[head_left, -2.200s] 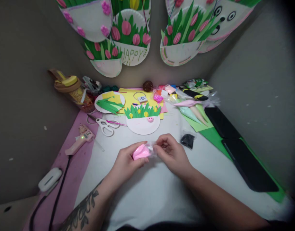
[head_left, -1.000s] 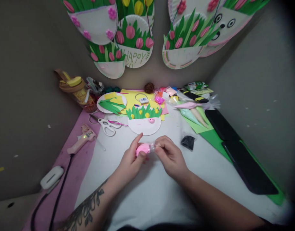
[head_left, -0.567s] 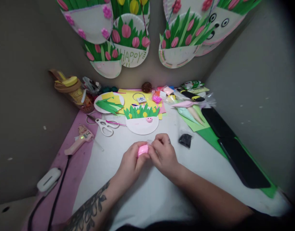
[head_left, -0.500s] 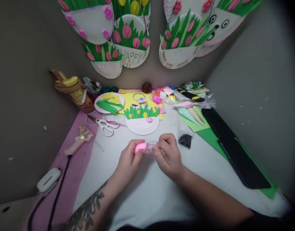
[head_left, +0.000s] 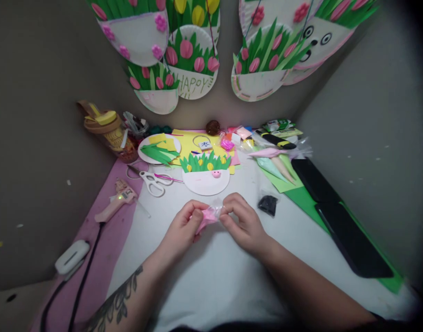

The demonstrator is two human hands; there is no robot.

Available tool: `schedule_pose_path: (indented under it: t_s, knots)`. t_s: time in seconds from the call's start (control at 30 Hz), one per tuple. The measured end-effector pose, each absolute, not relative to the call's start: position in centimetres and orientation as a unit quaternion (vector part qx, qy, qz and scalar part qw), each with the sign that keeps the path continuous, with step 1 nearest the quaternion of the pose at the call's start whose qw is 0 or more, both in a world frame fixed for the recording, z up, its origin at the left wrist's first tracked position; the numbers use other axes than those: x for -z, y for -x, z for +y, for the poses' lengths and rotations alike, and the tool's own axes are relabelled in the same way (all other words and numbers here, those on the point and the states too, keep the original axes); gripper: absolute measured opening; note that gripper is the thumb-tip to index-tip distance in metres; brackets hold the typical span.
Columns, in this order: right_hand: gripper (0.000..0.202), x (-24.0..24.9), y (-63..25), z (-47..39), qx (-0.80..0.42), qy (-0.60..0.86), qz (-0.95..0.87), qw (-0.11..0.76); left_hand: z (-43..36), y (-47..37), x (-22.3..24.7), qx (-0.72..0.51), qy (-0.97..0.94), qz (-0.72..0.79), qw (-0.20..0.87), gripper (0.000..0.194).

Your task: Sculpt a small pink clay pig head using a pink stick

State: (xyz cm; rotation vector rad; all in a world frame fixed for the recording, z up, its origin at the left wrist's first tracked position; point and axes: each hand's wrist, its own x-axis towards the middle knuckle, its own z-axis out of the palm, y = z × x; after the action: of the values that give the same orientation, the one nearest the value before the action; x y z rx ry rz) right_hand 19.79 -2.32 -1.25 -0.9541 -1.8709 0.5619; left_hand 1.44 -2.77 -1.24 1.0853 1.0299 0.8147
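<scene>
Both hands meet above the white table covering (head_left: 201, 295), holding a small clear plastic bag with soft pink clay (head_left: 208, 218) in it. My left hand (head_left: 184, 227) is closed on the pink, clay-filled end. The clear end of the bag (head_left: 217, 207) is pinched in the fingers of my right hand (head_left: 244, 223). Just beyond them lies a paper-plate basket (head_left: 206, 182) with green paper grass, yellow paper flowers and a small pink piece stuck on its white front. A packet of black clay (head_left: 267, 205) lies to the right of my right hand.
On the left are a glue gun (head_left: 118, 200), white scissors (head_left: 152, 182), a white case (head_left: 72, 257) and a tumbler (head_left: 109, 133). To the right lie piping bags (head_left: 270, 166) and a black phone-like slab (head_left: 351, 237). Finished plate baskets (head_left: 194, 85) hang on the back wall.
The pink clay packet has turned and looks flatter and more spread between my hands. My right-hand fingers have loosened from a tighter fist into a pinch. The whole view has shifted slightly.
</scene>
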Motion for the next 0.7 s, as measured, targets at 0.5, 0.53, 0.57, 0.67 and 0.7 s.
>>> schedule_pose_path:
  t_s: [0.5,0.53,0.57,0.67,0.7]
  knots:
    - [0.007,1.8,-18.9,-2.7,-0.117,0.377,-0.759,0.518,-3.0,-1.6,0.9,-0.378,-0.479,0.445,0.656,0.049]
    - [0.006,1.6,-19.2,-2.6,-0.128,0.370,-0.760,0.519,-2.9,-1.6,0.9,-0.383,-0.455,0.442,0.672,0.047]
    - [0.003,1.4,-19.5,-2.6,-0.140,0.365,-0.763,0.514,-2.8,-1.5,0.8,-0.384,-0.430,0.436,0.691,0.046]
    - [0.006,1.1,-19.9,-2.3,-0.158,0.360,-0.778,0.491,-2.6,-1.5,0.7,-0.371,-0.375,0.426,0.735,0.044]
    - [0.004,1.1,-20.0,-2.2,-0.154,0.361,-0.781,0.486,-2.5,-1.5,0.7,-0.372,-0.373,0.427,0.735,0.046]
